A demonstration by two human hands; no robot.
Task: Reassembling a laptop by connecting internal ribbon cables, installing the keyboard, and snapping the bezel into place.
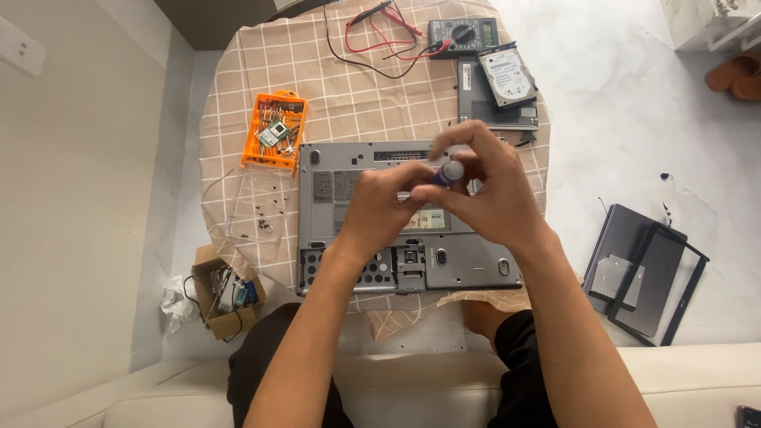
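Note:
A grey laptop point(349, 254) lies upside down on a small round table with a beige checked cloth point(349, 87). Over its middle, my right hand point(487, 194) grips a purple-handled screwdriver point(449, 173) by its top, the shaft pointing down toward the laptop's underside. My left hand point(379, 208) is closed around the lower part of the screwdriver, just left of my right hand. The tip is hidden by my fingers.
An orange parts tray point(275, 133) sits left of the laptop with loose screws point(265, 218) below it. A hard drive point(507, 75) on a grey cover and a multimeter point(462, 34) with leads lie at the far edge. Laptop panels point(642, 273) and a cardboard box point(226, 297) lie on the floor.

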